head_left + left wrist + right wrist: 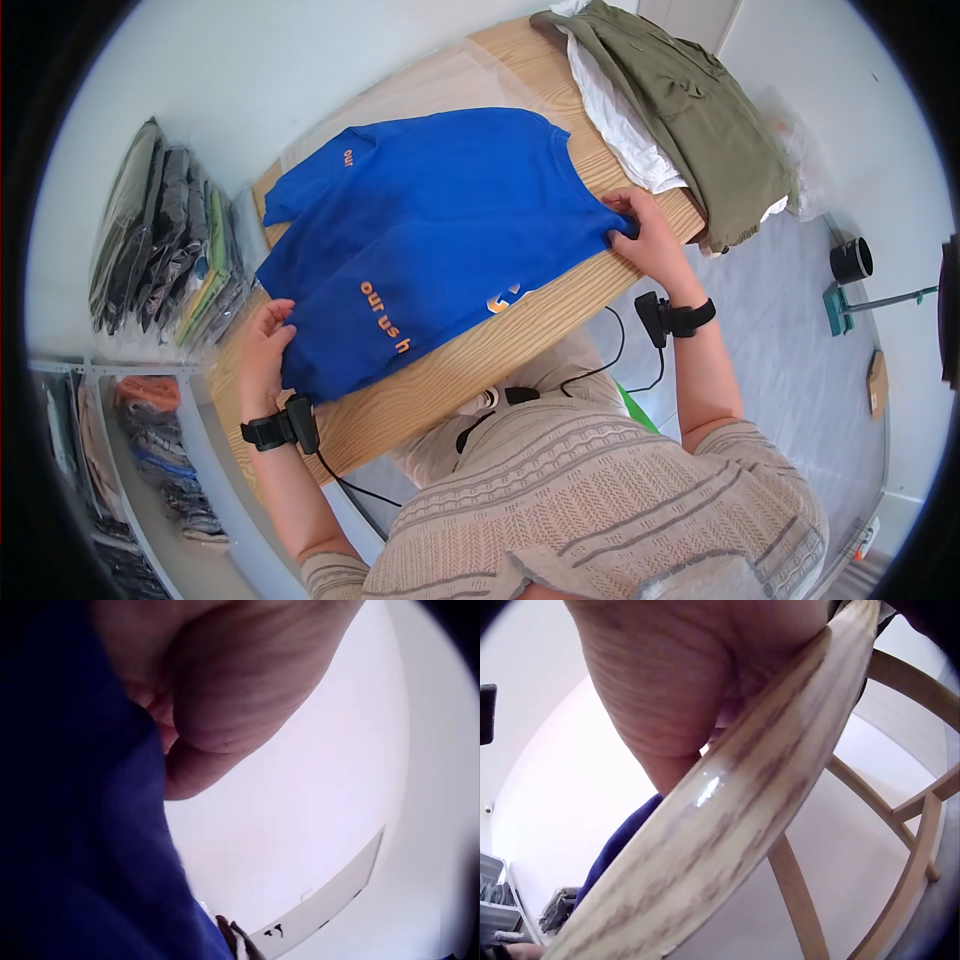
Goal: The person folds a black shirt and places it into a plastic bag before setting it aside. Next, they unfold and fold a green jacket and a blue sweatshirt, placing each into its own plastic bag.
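Note:
A blue sweatshirt [430, 220] with orange and white lettering is spread over the wooden table [480, 370], one sleeve [320, 175] lying toward the far left. At its near left edge, my left hand [265, 350] pinches the fabric; in the left wrist view the thumb [202, 769] bends against the blue cloth. My right hand [655, 245] grips a corner of the sweatshirt at the right, close to the table's front edge. From the right wrist, the table edge hides most of those fingertips.
An olive garment [690, 110] and a white one [625, 120] are piled at the table's far right end. Bagged folded clothes [165, 240] stand at the left, above shelves [100, 370] holding more packed clothes. Clear plastic [430, 85] lies behind the sweatshirt.

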`<state>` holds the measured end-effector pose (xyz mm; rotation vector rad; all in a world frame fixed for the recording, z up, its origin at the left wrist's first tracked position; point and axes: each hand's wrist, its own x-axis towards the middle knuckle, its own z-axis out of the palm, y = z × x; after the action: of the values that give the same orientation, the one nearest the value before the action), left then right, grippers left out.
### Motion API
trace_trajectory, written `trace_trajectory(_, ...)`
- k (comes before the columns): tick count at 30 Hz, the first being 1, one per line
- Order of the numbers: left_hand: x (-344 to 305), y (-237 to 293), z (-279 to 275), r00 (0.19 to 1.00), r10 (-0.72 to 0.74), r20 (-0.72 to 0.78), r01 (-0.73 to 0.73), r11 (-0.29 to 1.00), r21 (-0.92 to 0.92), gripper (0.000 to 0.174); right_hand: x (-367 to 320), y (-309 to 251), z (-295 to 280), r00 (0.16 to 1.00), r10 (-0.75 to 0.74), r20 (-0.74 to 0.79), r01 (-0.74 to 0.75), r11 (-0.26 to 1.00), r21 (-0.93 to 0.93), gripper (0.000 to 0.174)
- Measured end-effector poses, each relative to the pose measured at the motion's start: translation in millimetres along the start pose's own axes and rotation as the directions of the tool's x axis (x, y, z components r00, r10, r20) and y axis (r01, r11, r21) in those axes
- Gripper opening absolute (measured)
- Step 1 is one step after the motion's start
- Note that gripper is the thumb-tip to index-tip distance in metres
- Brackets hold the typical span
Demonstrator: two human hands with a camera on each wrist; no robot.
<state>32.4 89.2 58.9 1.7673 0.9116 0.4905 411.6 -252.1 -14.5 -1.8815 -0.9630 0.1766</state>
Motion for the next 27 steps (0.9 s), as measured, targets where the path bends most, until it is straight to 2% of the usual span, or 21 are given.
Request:
trace_trajectory(2,-3.1,-11.1,-2.7,0.985,-0.157,0.066,0.148,0.982,0.121,0.032,0.4,3.3,-0.5,1.0,-0.015,0.003,0.015,1.0,0.002,0.041)
trace_trajectory(6,-24.8,-9.6,-6.4,0.99,-0.128,0.052,0.12,0.983,0.142,0.039,0.1,3.5,-2.9,0.999,-0.02,0.026,0.02,1.0,0.001,0.042)
trace_trajectory(8,-34.6,-9.7,-14.3,0.951,-0.152,0.271,0.106,0.979,0.176,0.045,0.3,4.2,-3.3,0.999,0.008,0.038,-0.01,0.999,0.046,0.038)
trace_trajectory(9,-38.0,-9.4,-13.8,0.951,-0.157,0.266,0.114,0.978,0.172,0.045,0.5,4.7,-2.3,0.998,0.037,0.053,-0.042,0.995,0.094,0.035)
trace_trajectory(11,-40.8,1.2,-5.2,1.0,-0.014,0.005,0.014,1.0,0.018,0.049,1.7,6.5,-1.1,0.998,0.027,0.059,-0.034,0.991,0.129,0.031)
trace_trajectory(12,-39.3,5.3,-7.2,1.0,-0.02,0.004,0.02,1.0,0.013,0.049,1.4,7.3,-1.2,0.998,0.022,0.053,-0.031,0.986,0.163,0.027)
trace_trajectory(13,-36.7,9.0,-10.8,0.997,0.017,-0.07,-0.032,0.976,-0.217,0.05,1.4,6.6,-2.6,0.998,0.025,0.06,-0.035,0.987,0.158,0.027)
trace_trajectory(14,-33.7,9.0,-14.7,0.988,0.036,-0.151,-0.099,0.898,-0.429,0.051,1.6,4.6,-4.4,0.996,0.015,0.088,-0.026,0.993,0.119,0.026)
trace_trajectory(16,-28.5,-1.4,-26.6,0.994,0.009,-0.106,-0.052,0.91,-0.411,0.054,1.6,3.6,-6.2,0.993,0.004,0.121,-0.014,0.997,0.08,0.025)
trace_trajectory(18,-24.8,-19.9,-27.4,0.973,-0.229,-0.039,0.223,0.968,-0.112,0.055,2.0,4.8,-6.8,0.993,-0.014,0.118,0.012,1.0,0.02,0.022)
trace_trajectory(22,-27.1,-37.8,-19.7,0.982,-0.18,-0.064,0.177,0.983,-0.041,0.054,0.5,7.1,-2.9,0.998,-0.018,0.068,0.015,0.999,0.047,0.018)
trace_trajectory(24,-36.2,-18.9,-16.9,0.978,-0.117,-0.172,0.113,0.993,-0.032,0.056,4.4,25.6,1.3,0.997,-0.042,0.064,0.037,0.996,0.075,0.017)
trace_trajectory(25,-36.4,-16.1,-18.1,0.968,-0.133,-0.213,0.131,0.991,-0.028,0.056,4.5,24.3,-1.5,0.996,-0.036,0.082,0.035,0.999,0.014,0.018)
trace_trajectory(27,-37.5,-16.5,-25.5,0.971,-0.086,-0.223,0.024,0.963,-0.268,0.056,4.2,22.2,-2.2,0.994,-0.017,0.111,0.008,0.996,0.085,0.022)
